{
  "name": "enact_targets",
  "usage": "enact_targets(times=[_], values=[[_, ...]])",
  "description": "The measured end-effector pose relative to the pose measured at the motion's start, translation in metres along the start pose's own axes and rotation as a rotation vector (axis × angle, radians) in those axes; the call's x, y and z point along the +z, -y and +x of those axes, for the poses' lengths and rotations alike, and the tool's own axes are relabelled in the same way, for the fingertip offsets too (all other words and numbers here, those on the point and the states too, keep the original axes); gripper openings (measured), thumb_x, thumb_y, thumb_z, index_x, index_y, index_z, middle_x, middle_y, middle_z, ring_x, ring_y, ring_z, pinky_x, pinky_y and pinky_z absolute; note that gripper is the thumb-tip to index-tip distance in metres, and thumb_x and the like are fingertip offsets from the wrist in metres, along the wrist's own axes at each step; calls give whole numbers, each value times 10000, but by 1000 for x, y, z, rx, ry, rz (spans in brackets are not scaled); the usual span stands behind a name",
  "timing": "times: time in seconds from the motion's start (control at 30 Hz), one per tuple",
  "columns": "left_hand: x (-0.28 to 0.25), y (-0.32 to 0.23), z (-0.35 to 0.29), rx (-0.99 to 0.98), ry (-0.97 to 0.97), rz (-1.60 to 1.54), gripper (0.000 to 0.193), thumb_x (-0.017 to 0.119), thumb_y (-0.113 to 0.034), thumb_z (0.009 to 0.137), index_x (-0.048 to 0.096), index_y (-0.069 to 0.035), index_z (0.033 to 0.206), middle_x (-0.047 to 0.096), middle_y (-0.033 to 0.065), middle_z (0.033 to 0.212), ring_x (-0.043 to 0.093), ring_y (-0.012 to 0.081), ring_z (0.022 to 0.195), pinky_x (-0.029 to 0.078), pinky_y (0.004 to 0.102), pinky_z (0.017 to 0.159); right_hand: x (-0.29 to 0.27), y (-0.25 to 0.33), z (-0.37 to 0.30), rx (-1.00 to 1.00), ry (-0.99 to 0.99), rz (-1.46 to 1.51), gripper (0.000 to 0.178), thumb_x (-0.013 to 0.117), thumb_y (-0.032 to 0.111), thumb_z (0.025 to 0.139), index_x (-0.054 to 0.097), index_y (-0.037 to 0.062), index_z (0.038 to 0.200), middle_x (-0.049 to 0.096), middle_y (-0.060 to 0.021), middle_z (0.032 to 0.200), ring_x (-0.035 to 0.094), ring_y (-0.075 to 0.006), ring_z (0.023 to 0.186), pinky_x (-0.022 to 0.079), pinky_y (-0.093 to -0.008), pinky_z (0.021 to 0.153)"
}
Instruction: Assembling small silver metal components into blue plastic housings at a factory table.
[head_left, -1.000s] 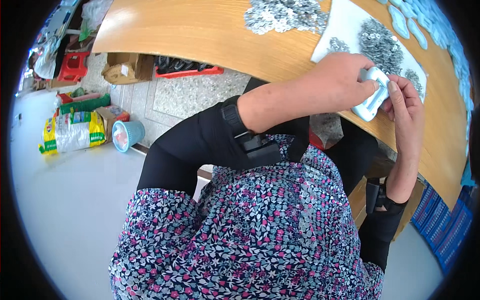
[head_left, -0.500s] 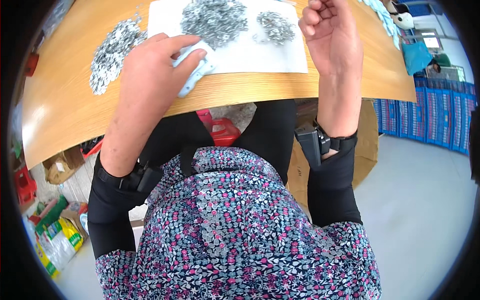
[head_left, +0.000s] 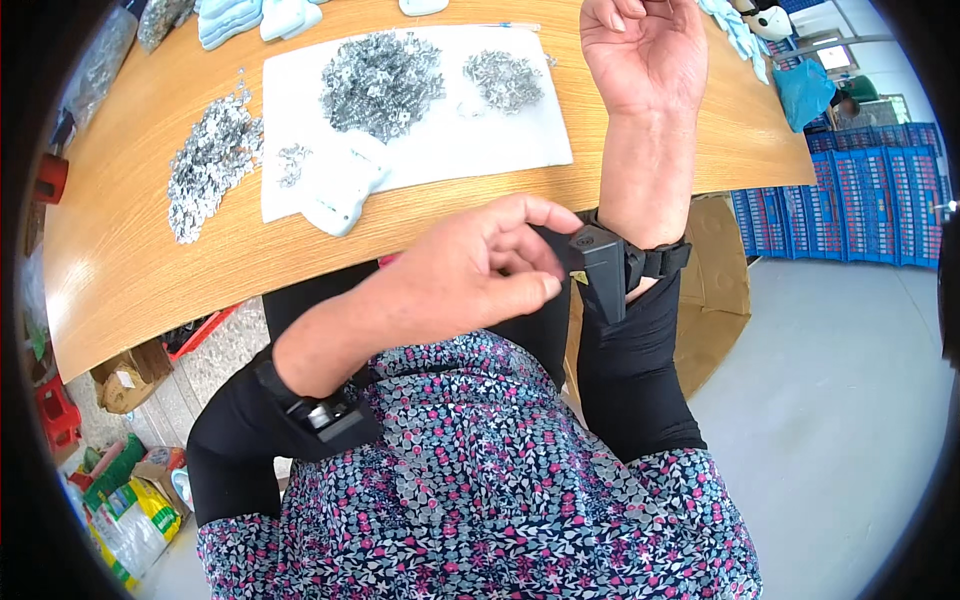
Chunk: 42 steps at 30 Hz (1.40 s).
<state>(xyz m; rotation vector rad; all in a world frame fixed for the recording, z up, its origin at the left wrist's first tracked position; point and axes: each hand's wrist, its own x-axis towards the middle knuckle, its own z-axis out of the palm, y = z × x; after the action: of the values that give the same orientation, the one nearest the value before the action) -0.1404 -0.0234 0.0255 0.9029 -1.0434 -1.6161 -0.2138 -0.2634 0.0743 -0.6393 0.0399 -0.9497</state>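
My left hand (head_left: 470, 270) hovers over my lap below the table edge, its thumb and fingers pinched on a black device (head_left: 605, 265) strapped to my right wrist. My right hand (head_left: 645, 50) is raised over the wooden table (head_left: 130, 270), palm toward me and fingers curled in, with nothing visible in it. A white plastic piece (head_left: 335, 185) lies on a white sheet (head_left: 440, 150) beside a big pile of small metal parts (head_left: 380, 80) and a smaller pile (head_left: 505, 78).
More metal parts (head_left: 205, 160) are heaped on the bare wood left of the sheet. Pale blue pieces (head_left: 235, 18) sit at the table's far edge. Cardboard boxes (head_left: 715, 290) stand under the table, blue crates (head_left: 850, 210) at right, bags and boxes (head_left: 130, 500) on the floor at left.
My left hand has let go of the white plastic piece, which now lies on the sheet, and has come across to the device on my right wrist. My right forearm has turned upright.
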Motion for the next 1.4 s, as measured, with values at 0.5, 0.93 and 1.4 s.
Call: enact_targets(times=[0.5, 0.93, 1.4], values=[[4, 33, 35, 501, -239, 476, 455, 630, 88, 786, 594, -48, 1219, 623, 71, 1177, 622, 215, 1112, 525, 335, 929, -33, -16, 14, -25, -202, 212, 329, 385, 288, 1072, 580, 70, 921, 500, -8, 724, 458, -140, 608, 369, -288, 529], [2, 18, 31, 518, -157, 579, 357, 786, -88, 717, 634, -58, 1038, 684, 103, 957, 684, 274, 917, 536, 353, 805, -29, -15, 5, -17, -298, 435, 365, 340, 326, 1085, 549, 30, 1037, 465, -15, 717, 447, -138, 608, 368, -294, 539], [2, 17, 13, 389, -159, 550, 480, 656, -19, 806, 582, -5, 1280, 623, 54, 1127, 596, 128, 1050, 500, 301, 916, -51, -26, 8, 2, -408, 197, 356, 299, 293, 1076, 548, 63, 969, 466, 1, 688, 405, -137, 575, 345, -295, 538]])
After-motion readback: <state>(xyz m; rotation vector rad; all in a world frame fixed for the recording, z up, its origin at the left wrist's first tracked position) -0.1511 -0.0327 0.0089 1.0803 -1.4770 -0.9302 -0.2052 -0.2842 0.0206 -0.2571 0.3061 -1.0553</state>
